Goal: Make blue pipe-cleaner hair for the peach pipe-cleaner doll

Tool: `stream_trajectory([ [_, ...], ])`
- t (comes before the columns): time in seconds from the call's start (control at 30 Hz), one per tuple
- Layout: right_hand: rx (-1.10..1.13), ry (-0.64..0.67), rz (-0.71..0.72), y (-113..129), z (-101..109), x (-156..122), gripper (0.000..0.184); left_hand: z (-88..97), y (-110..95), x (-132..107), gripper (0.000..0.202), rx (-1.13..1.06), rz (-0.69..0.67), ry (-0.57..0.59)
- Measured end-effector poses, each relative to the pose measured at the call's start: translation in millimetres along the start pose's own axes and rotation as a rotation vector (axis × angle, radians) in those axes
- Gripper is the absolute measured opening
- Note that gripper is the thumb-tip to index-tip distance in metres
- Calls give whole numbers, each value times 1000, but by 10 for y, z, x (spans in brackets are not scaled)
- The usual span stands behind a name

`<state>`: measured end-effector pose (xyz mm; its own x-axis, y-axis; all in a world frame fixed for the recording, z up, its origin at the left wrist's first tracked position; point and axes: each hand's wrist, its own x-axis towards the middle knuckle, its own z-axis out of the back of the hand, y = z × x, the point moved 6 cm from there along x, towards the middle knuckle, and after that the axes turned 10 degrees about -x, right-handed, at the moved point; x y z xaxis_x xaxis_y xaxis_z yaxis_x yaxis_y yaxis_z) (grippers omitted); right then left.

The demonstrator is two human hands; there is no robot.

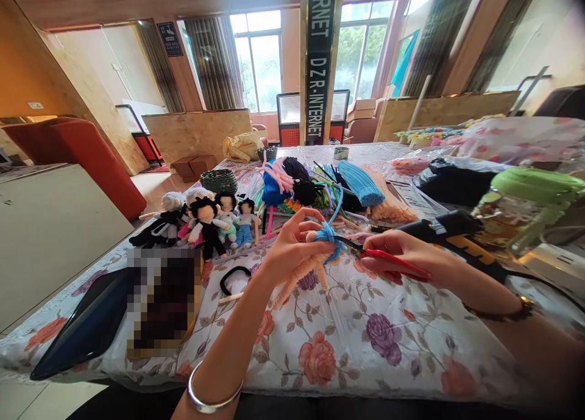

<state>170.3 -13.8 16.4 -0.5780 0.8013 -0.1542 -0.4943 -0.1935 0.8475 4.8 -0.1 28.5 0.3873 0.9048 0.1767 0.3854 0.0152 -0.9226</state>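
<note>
My left hand [292, 246] pinches a small pipe-cleaner doll [315, 258] with a tan body and blue fuzzy head, held just above the flowered tablecloth [356, 341]. My right hand [402, 255] grips red-handled scissors [388, 263], their blades pointing left and touching the doll's blue head. A blue pipe-cleaner strand curls up from the head.
Several finished dolls [205, 222] lie at the left. Bundles of coloured pipe cleaners [329, 188] fill the table's middle. A black and yellow glue gun [457, 234] and a green-lidded jar [530, 206] sit at the right. A dark tablet [86, 325] lies near the left edge, beside a green basket [219, 180].
</note>
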Motion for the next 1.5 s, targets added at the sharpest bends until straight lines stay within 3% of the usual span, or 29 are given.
stream_trajectory([
  [0.67,3,-32,-39,0,-13,11,43,36,-17,9,41,67,-56,-15],
  [1.1,32,15,62,142,-84,5,41,50,-80,-11,39,109,-81,-26],
  [1.33,106,6,43,70,-94,10,37,53,-93,-9,40,117,-106,-25],
  [1.5,74,49,134,24,-89,53,43,54,-87,-8,39,135,-101,-12],
])
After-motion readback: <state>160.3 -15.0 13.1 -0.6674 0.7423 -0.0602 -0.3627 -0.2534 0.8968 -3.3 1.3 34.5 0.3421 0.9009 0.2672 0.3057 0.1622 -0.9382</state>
